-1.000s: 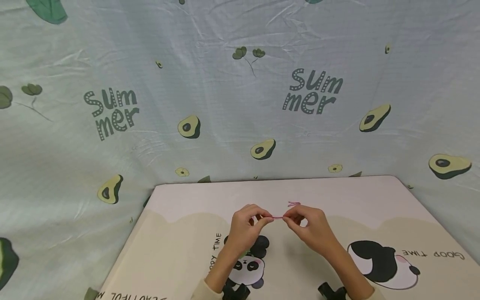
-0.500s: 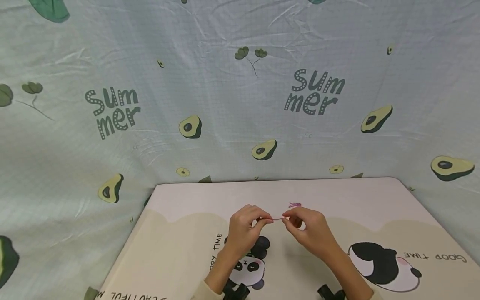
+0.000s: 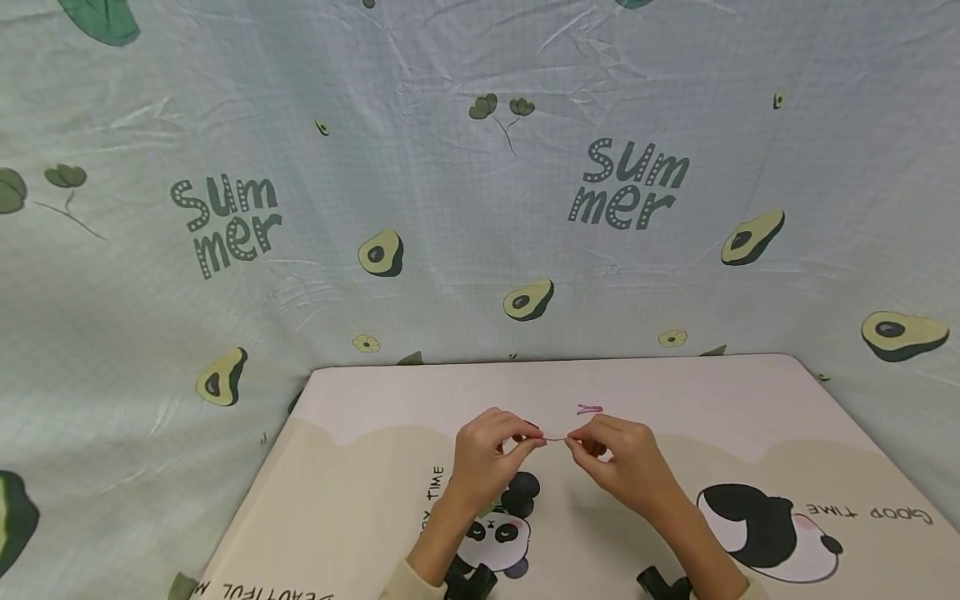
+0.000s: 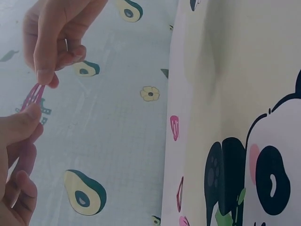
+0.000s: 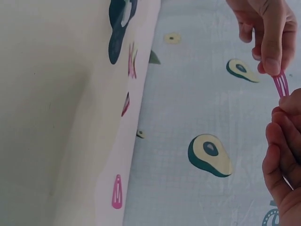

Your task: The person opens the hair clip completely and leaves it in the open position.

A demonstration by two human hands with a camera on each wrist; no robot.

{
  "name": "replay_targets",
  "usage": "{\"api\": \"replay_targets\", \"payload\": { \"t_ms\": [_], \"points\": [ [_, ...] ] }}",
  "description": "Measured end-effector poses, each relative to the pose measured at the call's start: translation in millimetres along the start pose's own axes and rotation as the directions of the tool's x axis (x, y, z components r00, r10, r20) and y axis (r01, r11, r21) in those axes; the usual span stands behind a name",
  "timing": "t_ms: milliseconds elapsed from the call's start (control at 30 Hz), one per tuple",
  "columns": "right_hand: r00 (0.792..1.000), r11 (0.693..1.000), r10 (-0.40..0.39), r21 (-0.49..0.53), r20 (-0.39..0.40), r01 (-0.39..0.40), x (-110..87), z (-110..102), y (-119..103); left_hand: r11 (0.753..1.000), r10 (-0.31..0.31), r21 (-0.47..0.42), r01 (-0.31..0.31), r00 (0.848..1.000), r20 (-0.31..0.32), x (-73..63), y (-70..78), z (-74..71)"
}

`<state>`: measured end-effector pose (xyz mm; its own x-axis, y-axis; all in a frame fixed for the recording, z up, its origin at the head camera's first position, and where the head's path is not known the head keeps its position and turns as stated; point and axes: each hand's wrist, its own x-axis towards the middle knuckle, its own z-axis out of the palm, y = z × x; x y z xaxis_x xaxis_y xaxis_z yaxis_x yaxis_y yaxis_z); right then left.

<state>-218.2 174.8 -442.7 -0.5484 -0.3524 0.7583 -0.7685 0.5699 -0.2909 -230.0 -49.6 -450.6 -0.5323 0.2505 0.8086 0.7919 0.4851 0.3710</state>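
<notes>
A pink snap hair clip [image 3: 555,439] is stretched between both hands above the table. My left hand [image 3: 480,458] pinches one end between thumb and finger. At the other end, my right hand [image 3: 626,467] pinches it the same way. From the head the clip looks like a thin line; its slotted middle shows in the left wrist view as a pink clip [image 4: 32,96] and in the right wrist view as a pink clip [image 5: 281,85]. Fingertips cover both of its ends.
Beyond the hands, more hair clips lie near the table's far edge: a pink one [image 5: 117,191], a darker one [image 5: 125,104] and a pink piece [image 5: 131,61]. The table [image 3: 360,483] has printed pandas. A curtain with avocados [image 3: 450,200] hangs behind it.
The clip shows as a thinner line than one second ago, so its tilt has changed slightly. The right fingertips shifted a little; both hands stay in nearly the same place.
</notes>
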Motion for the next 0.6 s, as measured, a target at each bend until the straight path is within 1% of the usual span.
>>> {"api": "replay_targets", "payload": {
  "t_ms": [200,367,467,600],
  "points": [
    [0.997,0.999,-0.05,0.012,-0.052,0.051,1.2,-0.4,-1.2,0.998,0.056,-0.017,-0.056,0.997,-0.047,-0.2,-0.4,0.2],
    [0.991,0.995,-0.093,0.014,-0.1,0.095,2.7,0.8,-2.3,0.998,0.048,-0.042,-0.051,0.997,-0.062,0.5,1.5,-0.8],
    [0.988,0.994,-0.102,0.02,-0.118,0.106,3.1,1.1,-2.5,0.997,0.05,-0.052,-0.053,0.996,-0.068,1.6,3.3,-1.4],
    [0.986,0.993,-0.107,0.031,-0.127,0.112,3.9,0.9,-3.2,0.997,0.06,-0.042,-0.064,0.995,-0.081,3.0,4.9,-2.1]
  ]
}}
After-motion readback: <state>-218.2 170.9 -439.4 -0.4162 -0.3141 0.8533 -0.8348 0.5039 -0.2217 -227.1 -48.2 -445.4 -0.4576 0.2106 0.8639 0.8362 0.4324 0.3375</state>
